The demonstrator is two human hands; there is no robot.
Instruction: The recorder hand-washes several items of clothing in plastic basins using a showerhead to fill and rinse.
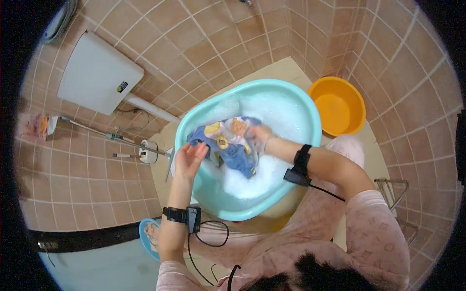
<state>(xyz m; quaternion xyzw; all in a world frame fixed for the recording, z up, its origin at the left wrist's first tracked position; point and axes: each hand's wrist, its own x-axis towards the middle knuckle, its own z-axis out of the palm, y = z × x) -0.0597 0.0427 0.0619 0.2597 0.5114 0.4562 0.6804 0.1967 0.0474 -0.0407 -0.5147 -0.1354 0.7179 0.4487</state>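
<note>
A turquoise plastic tub (227, 212) stands on the floor in front of me, with foamy white suds (247, 183) in it. On the suds lies a wet, crumpled garment (236, 157), blue with a pale patterned part in yellow and orange. My right hand (260, 137) grips the garment's right side; it is slightly blurred and its fingertips are partly hidden. At the tub's left side, my left hand (191, 157) is raised with its palm up and fingers apart. It holds nothing and is close to the blue cloth.
An orange basin (335, 114) stands to the right of the tub. A small blue basin (143, 237) is at the lower left. A white cistern (100, 72) hangs on the tiled wall, and a mop (116, 137) leans at the left. Cables trail from straps on both forearms.
</note>
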